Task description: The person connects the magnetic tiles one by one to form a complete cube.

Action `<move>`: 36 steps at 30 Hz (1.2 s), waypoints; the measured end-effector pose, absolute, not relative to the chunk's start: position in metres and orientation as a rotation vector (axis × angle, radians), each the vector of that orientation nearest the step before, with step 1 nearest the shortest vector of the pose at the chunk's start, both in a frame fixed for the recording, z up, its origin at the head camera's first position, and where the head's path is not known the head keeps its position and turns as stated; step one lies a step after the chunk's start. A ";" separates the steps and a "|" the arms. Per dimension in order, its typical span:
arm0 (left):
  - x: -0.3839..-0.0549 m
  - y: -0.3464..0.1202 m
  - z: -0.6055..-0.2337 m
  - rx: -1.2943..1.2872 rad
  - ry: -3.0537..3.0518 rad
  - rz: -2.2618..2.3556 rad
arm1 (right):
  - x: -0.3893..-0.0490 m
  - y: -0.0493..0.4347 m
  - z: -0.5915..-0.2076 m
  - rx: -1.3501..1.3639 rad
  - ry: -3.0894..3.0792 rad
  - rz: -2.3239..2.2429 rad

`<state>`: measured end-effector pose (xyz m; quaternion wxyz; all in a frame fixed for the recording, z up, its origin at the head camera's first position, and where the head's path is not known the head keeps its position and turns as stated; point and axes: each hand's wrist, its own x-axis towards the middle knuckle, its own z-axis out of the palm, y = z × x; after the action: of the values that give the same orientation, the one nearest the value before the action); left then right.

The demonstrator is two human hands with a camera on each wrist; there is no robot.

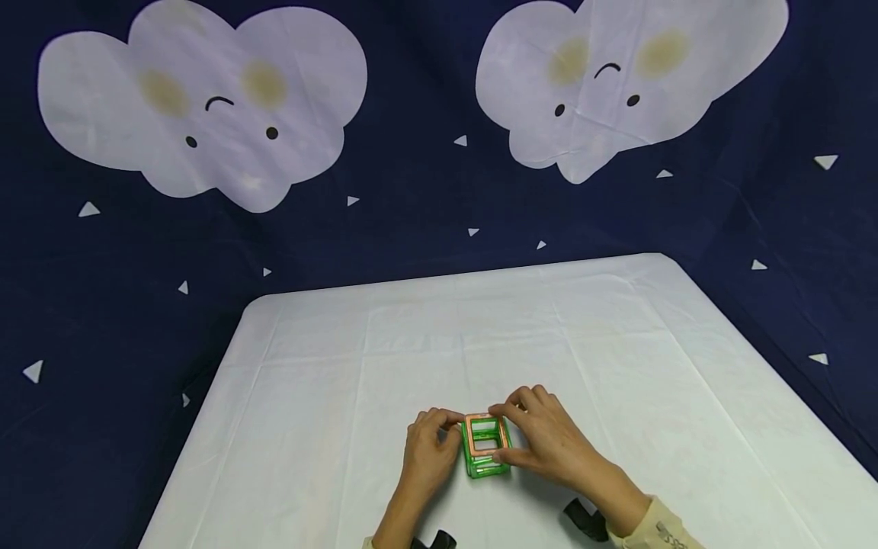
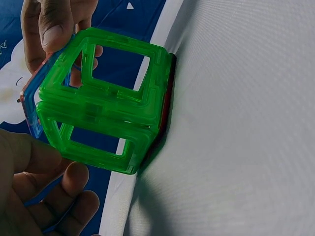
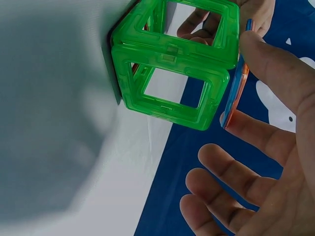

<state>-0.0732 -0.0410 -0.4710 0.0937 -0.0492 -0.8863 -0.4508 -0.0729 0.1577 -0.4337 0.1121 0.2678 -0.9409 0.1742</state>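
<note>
A box of green see-through magnetic tiles [image 1: 488,473] stands on the white table, with a dark red edge [image 2: 168,98] along its base. Over its top lies a square frame-shaped magnetic tile [image 1: 469,438], orange on the upper face and blue underneath. My right hand [image 1: 552,438] pinches this tile between thumb and index finger, the other fingers spread loosely. In the right wrist view the tile leans at an angle, with a gap to the box's top at one side. My left hand [image 1: 428,454] is at the box's left side, index fingertip right at the upper corner.
A white cloth covers the table [image 1: 446,343]. Behind it hangs a dark blue curtain [image 1: 411,229] with clouds and small white triangles. Black straps [image 1: 586,520] show near both wrists.
</note>
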 end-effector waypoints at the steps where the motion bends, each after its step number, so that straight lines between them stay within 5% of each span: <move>1: -0.073 -0.041 -0.471 -0.145 -2.631 -1.338 | -0.073 0.158 -0.434 0.792 -2.758 0.507; 36: -0.074 -0.040 -0.472 -0.164 -2.597 -1.358 | -0.073 0.159 -0.436 0.776 -2.820 0.545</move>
<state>-0.0737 -0.0403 -0.4717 0.1030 -0.0555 -0.8801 -0.4601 -0.0728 0.1593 -0.4361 0.0832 0.2599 -0.9446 0.1826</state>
